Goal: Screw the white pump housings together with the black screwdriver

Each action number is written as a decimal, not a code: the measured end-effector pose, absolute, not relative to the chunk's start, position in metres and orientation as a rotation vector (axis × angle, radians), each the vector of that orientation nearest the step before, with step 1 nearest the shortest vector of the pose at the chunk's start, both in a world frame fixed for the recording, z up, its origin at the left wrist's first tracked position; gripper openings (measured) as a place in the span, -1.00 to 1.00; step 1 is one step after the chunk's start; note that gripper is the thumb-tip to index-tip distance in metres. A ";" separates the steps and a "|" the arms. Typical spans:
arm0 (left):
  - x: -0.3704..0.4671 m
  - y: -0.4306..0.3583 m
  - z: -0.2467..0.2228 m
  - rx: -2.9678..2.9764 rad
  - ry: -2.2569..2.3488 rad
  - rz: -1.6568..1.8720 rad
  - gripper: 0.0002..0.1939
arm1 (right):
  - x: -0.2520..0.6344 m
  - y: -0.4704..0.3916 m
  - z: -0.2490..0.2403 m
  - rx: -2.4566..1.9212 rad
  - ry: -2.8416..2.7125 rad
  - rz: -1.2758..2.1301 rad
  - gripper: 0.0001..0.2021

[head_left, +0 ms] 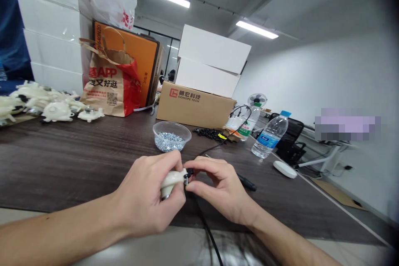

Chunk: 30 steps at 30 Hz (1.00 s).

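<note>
My left hand (149, 193) is wrapped round a cream-white plastic housing (172, 179), holding it just above the dark table; a round metal piece shows at its lower end. On the side of the housing facing right sits a small black plastic part (189, 172). My right hand (220, 185) has its thumb and index finger closed about this black part, against the housing. A thin silvery bit, perhaps a screw, shows just below it by the thumb tip. The fingers partly hide the contact.
Beyond my hands stands a clear plastic bowl (172, 136) of small metal screws. Black parts (208, 133) lie in a heap behind it. A black-handled tool (247, 182) rests beside my right hand. Water bottles (270, 135) stand at right, white housings (57, 110) at left. A black cable (207, 228) hangs below.
</note>
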<state>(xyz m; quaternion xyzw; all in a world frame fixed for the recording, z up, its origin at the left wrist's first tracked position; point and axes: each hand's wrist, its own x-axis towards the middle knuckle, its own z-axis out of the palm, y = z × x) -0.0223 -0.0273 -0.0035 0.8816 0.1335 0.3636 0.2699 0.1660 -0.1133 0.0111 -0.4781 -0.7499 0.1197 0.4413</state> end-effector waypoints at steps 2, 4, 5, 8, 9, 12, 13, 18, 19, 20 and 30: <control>-0.022 -0.027 -0.004 2.369 0.392 0.968 -0.96 | 0.166 -0.114 0.011 -1.188 -1.870 0.282 -0.79; -0.021 -0.027 -0.004 2.367 0.415 0.972 -0.95 | 0.166 -0.114 0.011 -1.194 -1.875 0.276 -0.80; -0.021 -0.027 -0.004 2.371 0.423 0.975 -0.95 | 0.166 -0.114 0.011 -1.196 -1.877 0.277 -0.80; -0.022 -0.027 -0.005 2.397 0.411 0.994 -0.96 | 0.166 -0.114 0.012 -1.192 -1.882 0.277 -0.80; -0.022 -0.028 -0.005 2.409 0.400 1.006 -0.96 | 0.166 -0.115 0.013 -1.188 -1.883 0.274 -0.81; -0.022 -0.027 -0.008 2.450 0.365 1.062 -0.97 | 0.164 -0.115 0.014 -1.169 -1.891 0.256 -0.82; -0.022 -0.027 -0.010 2.465 0.358 1.082 -0.97 | 0.164 -0.116 0.015 -1.165 -1.896 0.249 -0.82; -0.022 -0.026 -0.014 2.527 0.314 1.156 -0.96 | 0.164 -0.118 0.013 -1.178 -1.948 0.194 -0.82; -0.022 -0.026 -0.014 2.535 0.305 1.163 -0.96 | 0.164 -0.118 0.012 -1.184 -1.964 0.176 -0.82; -0.022 -0.026 -0.014 2.539 0.298 1.167 -0.95 | 0.164 -0.119 0.012 -1.190 -1.980 0.156 -0.82; -0.023 -0.029 -0.013 2.490 0.312 1.105 -0.95 | 0.164 -0.123 0.010 -1.172 -2.031 0.086 -0.85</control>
